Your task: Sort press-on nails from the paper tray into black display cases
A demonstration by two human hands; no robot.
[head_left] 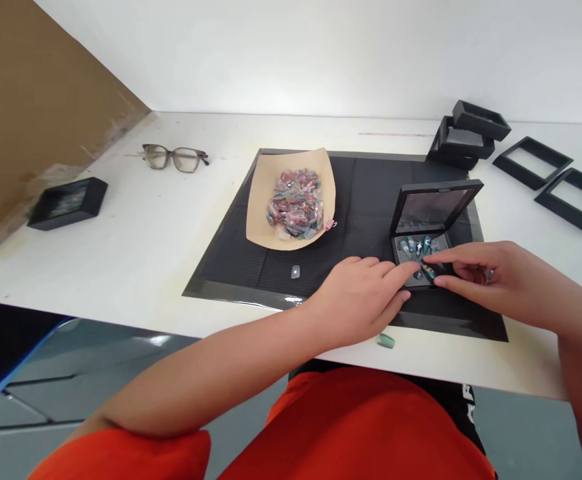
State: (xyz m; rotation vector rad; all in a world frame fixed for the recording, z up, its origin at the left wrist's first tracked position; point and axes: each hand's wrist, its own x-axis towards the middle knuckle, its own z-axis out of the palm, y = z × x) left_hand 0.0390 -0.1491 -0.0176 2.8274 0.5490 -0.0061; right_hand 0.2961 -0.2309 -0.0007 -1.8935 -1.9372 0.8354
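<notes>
An open black display box [437, 185] stands on the dark mat with its clear-windowed lid tilted up. Teal press-on nails [411, 245], some with white designs, lie inside on a grey pad. My left hand [361, 300] holds the box's front left corner, index fingertip over the pad and thumb low at the front. My right hand [491, 280] comes in from the right, thumb and index finger closed around a dark press-on nail with yellow and teal [428, 271] at the pad. Its other fingers are curled in. My fingers partly cover the front of the pad.
A tan paper tray [258, 213] with many wrapped nails sits on the black mat [365, 193]. One loose grey nail [295, 272] lies on the mat, a green nail [385, 341] near the table edge. Glasses [175, 159], a black box [68, 203], stacked boxes [463, 137] and frames [533, 162] surround it.
</notes>
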